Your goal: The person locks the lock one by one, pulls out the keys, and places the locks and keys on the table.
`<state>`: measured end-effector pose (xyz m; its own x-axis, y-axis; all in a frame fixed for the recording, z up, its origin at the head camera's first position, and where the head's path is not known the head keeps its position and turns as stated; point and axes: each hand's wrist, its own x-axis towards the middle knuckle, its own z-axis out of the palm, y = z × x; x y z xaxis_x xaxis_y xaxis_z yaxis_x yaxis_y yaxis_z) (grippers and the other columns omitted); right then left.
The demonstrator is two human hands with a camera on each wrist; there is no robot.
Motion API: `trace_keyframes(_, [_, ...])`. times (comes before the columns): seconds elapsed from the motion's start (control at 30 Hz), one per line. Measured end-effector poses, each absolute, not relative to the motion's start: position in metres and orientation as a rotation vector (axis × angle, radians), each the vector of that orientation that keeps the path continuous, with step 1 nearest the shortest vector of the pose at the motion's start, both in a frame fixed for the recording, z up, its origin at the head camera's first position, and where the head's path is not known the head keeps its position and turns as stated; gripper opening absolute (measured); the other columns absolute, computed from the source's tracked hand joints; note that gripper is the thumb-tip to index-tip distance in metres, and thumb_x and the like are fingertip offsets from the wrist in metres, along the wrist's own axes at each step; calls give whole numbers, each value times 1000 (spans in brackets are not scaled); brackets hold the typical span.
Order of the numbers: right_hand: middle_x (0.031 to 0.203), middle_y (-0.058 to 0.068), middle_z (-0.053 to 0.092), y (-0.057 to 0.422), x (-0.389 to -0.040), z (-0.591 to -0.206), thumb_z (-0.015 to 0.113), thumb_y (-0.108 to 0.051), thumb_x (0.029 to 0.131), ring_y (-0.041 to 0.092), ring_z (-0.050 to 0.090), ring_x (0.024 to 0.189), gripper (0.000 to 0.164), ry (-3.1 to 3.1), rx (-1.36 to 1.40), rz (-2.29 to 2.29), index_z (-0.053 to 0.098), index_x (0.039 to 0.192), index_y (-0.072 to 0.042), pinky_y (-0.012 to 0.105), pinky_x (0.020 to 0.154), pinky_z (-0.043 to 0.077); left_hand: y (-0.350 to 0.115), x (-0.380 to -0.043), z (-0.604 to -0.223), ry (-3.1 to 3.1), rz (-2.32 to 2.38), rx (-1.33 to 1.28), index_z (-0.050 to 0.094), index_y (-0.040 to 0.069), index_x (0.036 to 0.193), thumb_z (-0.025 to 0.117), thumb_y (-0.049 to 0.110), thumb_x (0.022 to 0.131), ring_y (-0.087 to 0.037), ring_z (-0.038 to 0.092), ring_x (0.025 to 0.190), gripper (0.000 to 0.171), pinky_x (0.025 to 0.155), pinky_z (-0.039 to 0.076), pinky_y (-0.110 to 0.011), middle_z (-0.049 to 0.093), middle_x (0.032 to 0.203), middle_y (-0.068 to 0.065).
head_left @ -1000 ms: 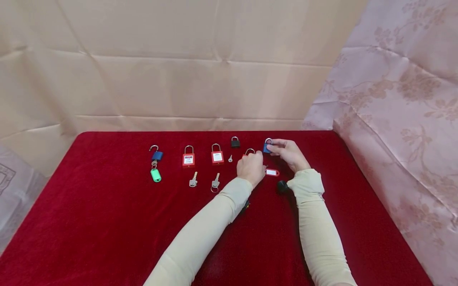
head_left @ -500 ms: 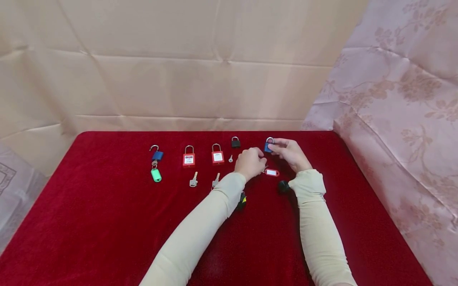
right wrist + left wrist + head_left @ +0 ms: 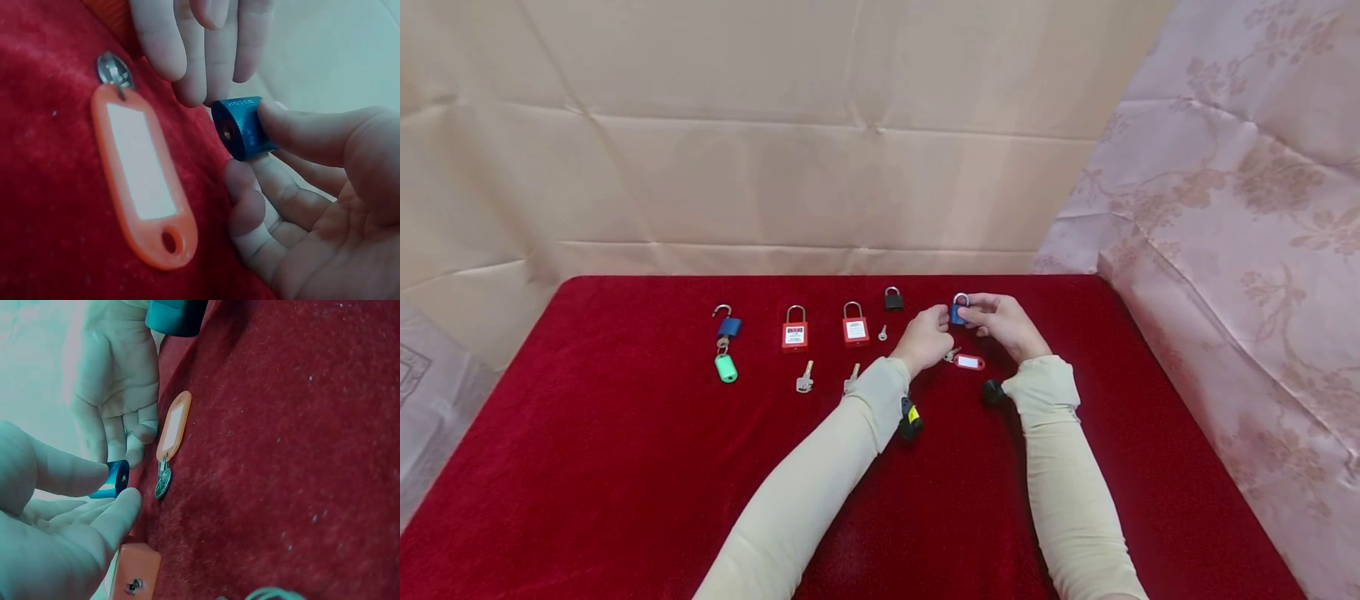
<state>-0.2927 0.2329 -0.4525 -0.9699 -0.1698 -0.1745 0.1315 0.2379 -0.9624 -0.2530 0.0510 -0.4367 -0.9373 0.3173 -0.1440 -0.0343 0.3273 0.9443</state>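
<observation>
My right hand [image 3: 1003, 323] pinches a small blue padlock [image 3: 240, 128] between thumb and fingers, keyhole end visible, shackle pointing away in the head view. Close beside it is my left hand [image 3: 922, 340], fingers extended near the padlock. In the right wrist view the left fingertips [image 3: 194, 94] come right up to the padlock; whether they touch it I cannot tell. Below the hands a red key tag [image 3: 969, 362] with a white label lies on the cloth, its key [image 3: 163, 481] attached. A red padlock [image 3: 134, 575] sits under my left hand, hidden in the head view.
Left on the red cloth [image 3: 625, 467] lie an opened blue padlock [image 3: 730, 327] with green tag [image 3: 726, 368], two red padlocks [image 3: 794, 333], [image 3: 855, 330], a black padlock [image 3: 892, 300], a small key [image 3: 883, 333] and larger keys [image 3: 805, 379]. A curtain stands behind.
My left hand has shifted off the red-tagged key towards the blue padlock, baring the key. The red padlock's shackle is now covered. My right hand with the blue padlock has barely moved.
</observation>
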Motion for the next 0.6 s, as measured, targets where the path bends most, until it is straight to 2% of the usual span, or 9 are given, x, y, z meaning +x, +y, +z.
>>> trace_keyframes(0.13, [107,15,70,232,-293,-453,67,-8,98,14,63,82,41,2365,-70,-1661,58,133,9,23,68,53,52,-252,-437,2254,1646,223,31,-6,155,49,-5,94,-28,49,138,63,111,39,-32,48,150,-22])
trace_keyframes(0.27, [113,26,68,229,-291,-451,66,-5,98,14,63,82,38,2457,-99,-1540,59,132,10,25,67,55,52,-251,-435,2273,1625,225,32,-6,154,50,-5,93,-28,49,137,64,110,40,-32,48,149,-24])
trace_keyframes(0.47, [117,30,64,228,-290,-450,66,-2,97,9,64,77,42,2428,-60,-1537,55,135,12,24,66,57,51,-252,-434,2281,1587,248,33,-5,154,52,-3,91,-26,49,137,66,110,39,-31,49,150,-21])
trace_keyframes(0.6, [119,32,62,228,-289,-446,64,-3,98,16,66,81,43,2408,-60,-1559,53,137,11,27,69,58,50,-252,-434,2265,1618,272,36,-6,152,50,-6,92,-26,51,136,62,110,40,-31,52,146,-22])
